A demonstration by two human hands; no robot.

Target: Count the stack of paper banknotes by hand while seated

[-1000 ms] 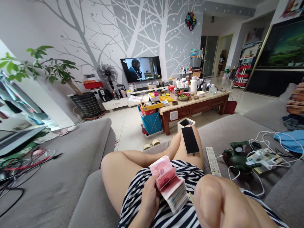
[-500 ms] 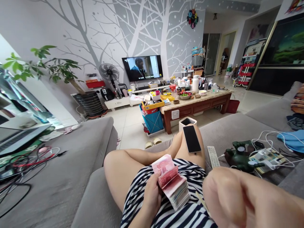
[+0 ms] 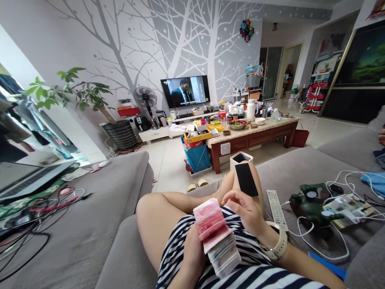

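Note:
I sit cross-legged on a grey sofa (image 3: 90,224) in a striped dress. My left hand (image 3: 192,247) is closed around a thick stack of pink banknotes (image 3: 216,237) held in my lap. My right hand (image 3: 245,208), with a white watch on its wrist, hovers just right of the stack's top, fingers curled and thumb near forefinger, with nothing visible in them. A black phone (image 3: 246,179) rests on my knee just beyond that hand.
A white remote (image 3: 276,208), a green figure (image 3: 311,202) and a power strip with white cables (image 3: 345,202) lie on the sofa at right. A laptop (image 3: 27,180) and wires sit at left. Ahead stand a cluttered wooden coffee table (image 3: 255,134), a blue basket (image 3: 197,154) and a TV (image 3: 185,91).
My right arm, raised and blurred close to the camera before, has come down so the hand sits beside the banknotes. The view has shifted slightly left.

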